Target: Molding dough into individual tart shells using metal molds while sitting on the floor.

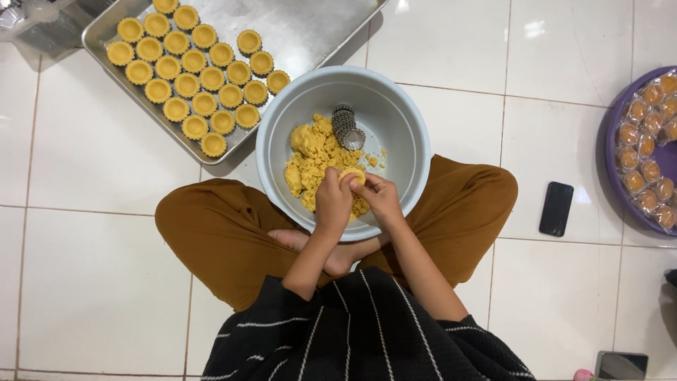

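I see both hands meeting over the near side of the pale grey bowl (412, 134), which sits on the white tiled floor (99, 282) between the crossed knees in brown trousers (211, 240). The left hand (333, 201) and the right hand (379, 197) are closed together around a small lump of dough (352, 174), fingertips pinching it from both sides; I cannot tell whether a mould sits under it.

Inside the bowl, the crumbly yellow dough (310, 152) lies heaped on its left side, and a stack of fluted metal tart moulds (346, 127) lies tipped over just right of the heap, near the bowl's far wall.

Toward the far left corner of the floor, touching the bowl's rim, rests a metal baking tray (310, 28) holding rows of dough-lined tart shells (187, 85) on its left half. At the right edge, a purple tray (612, 152) carries wrapped round pastries (649, 152). A dark phone (556, 209) lies flat between that tray and the right knee.
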